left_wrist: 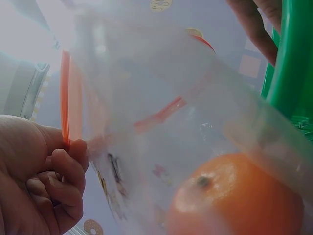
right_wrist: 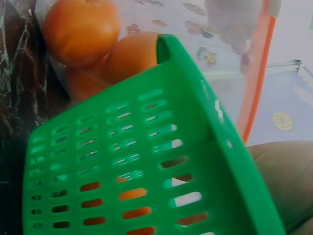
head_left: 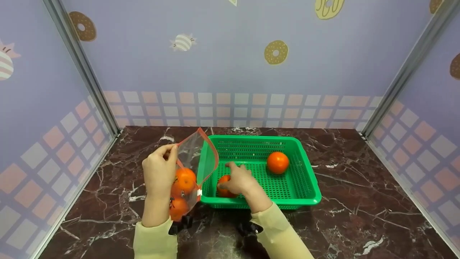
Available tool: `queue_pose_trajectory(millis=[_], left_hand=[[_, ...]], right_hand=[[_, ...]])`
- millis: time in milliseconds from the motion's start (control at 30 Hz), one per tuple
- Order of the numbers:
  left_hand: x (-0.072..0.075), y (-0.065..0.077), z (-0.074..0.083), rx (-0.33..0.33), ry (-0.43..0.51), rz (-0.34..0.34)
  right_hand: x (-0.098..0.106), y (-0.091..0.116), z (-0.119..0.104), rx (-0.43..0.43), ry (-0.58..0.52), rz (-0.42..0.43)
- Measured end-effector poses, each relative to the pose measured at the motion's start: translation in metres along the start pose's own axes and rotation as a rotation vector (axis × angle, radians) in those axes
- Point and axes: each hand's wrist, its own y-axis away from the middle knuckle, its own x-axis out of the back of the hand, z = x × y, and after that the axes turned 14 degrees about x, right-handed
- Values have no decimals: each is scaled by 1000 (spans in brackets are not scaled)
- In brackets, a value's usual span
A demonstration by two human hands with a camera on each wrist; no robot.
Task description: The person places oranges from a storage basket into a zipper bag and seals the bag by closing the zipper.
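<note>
Nearest camera: pale-yellow sleeves [head_left: 155, 240]. Left-hand grip [head_left: 160, 172] pinches the red-zip bag [head_left: 193, 154] by its edge; bagged oranges [head_left: 185, 181] inside. Right-hand grip [head_left: 242, 181] over near orange [head_left: 226, 193] in green basket [head_left: 310, 174]; cannot tell if closed. Far orange [head_left: 277, 163] untouched. Judged step: picking up; next calls for lifting clear of the rim.
</note>
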Motion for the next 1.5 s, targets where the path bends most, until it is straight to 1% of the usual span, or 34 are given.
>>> queue_pose_trajectory(millis=[200,400,600,800,933,1167,1500], left_hand=[[0,0,0,12,8,-7],[0,0,1,12,3,-4],[0,1,1,11,1,0],[-1,1,1,16,-1,-9],[-1,1,0,14,-2,-6],[0,2,1,23,2,-26],[0,1,1,9,-1,-6]], right_hand=[[-5,0,1,2,60,-31],[-7,1,2,2,82,-60],[-9,1,2,14,81,-79],[-10,0,1,32,99,-106],[-10,-1,2,42,109,-109],[-12,-4,2,42,111,-103],[-12,-4,4,20,97,-88]])
